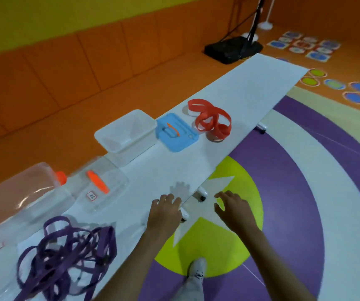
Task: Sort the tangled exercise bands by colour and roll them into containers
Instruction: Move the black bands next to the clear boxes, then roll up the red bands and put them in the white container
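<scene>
purple bands [66, 257] beside left hand [165, 210], red bands [210, 120] far ahead, both hands loosely spread, empty

White table [239, 90] passes under the left hand [166, 210] and runs away to the far right. A caster [203, 193] shows between the two hands. Beneath the right hand [233, 210] lies a yellow-green floor disc [244, 170] bearing a white star [220, 186], ringed by a purple band [283, 181]. Far beyond both hands: black stand base [233, 48], patterned floor tiles [305, 45], orange padded wall [66, 61].
</scene>
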{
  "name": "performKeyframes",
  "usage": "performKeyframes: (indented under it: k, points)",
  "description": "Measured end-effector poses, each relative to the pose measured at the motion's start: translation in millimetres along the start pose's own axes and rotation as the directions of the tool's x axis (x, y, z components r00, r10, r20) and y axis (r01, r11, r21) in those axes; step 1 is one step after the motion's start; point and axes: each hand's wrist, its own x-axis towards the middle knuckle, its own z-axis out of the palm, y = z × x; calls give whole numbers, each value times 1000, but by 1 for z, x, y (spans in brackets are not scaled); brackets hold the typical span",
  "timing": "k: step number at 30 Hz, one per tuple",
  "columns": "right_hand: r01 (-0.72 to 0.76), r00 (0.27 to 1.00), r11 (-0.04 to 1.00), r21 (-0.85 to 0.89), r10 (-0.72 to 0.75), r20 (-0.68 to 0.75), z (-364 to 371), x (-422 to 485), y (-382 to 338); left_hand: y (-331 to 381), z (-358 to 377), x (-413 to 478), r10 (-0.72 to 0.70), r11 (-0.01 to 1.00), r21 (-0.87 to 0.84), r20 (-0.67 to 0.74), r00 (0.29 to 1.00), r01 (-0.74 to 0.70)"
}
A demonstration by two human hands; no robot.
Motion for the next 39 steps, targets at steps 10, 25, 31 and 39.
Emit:
performKeyframes:
  k: [10, 25, 31, 39]
  points:
    - [9, 998, 999, 42, -11, 66, -31, 173, 87, 44, 11, 172, -30, 998, -51, -3, 1000, 30]
    - [326, 891, 945, -36, -295, 345, -23, 449, 181, 77, 26, 341, -335, 938, -85, 36, 942, 337]
    - [476, 780, 877, -56, -393, 486, 7, 542, 200, 83, 27, 386, -486, 867, -51, 131, 864, 495]
    - [682, 677, 715, -156, -536, 504, 52, 577, 193, 99, 29, 399, -552, 821, -45, 192, 811, 569]
